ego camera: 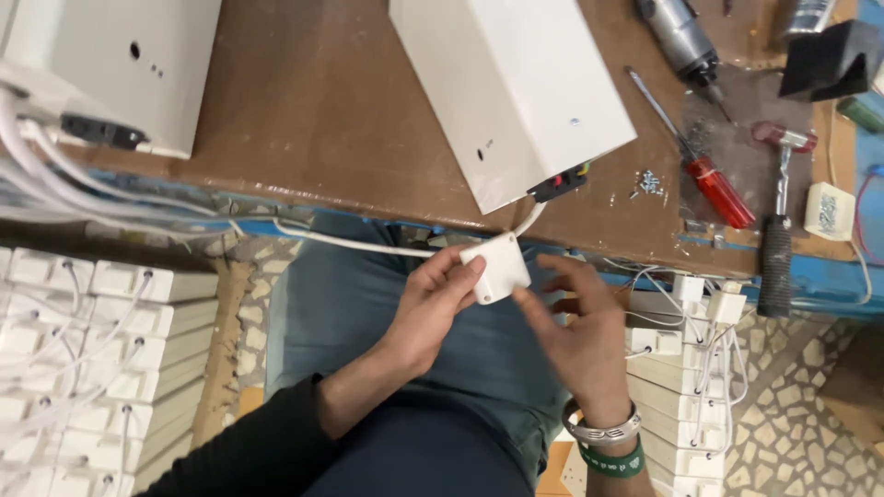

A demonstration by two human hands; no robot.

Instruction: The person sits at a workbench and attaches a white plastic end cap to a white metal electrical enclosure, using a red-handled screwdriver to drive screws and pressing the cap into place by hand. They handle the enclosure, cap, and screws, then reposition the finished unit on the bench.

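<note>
Head view, left hand point(433, 308) gripping white plug point(497, 267), right hand point(575, 327) open beside it

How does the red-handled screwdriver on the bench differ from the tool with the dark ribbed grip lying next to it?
The red-handled screwdriver has a clear red handle and a thin straight shaft; it lies slanted across the bench. The dark-gripped tool has a black ribbed grip, a metal shaft and a reddish head set crosswise; it lies nearly straight, its grip hanging past the bench edge. Both lie untouched, away from the left hand and right hand at the small white box.
</note>
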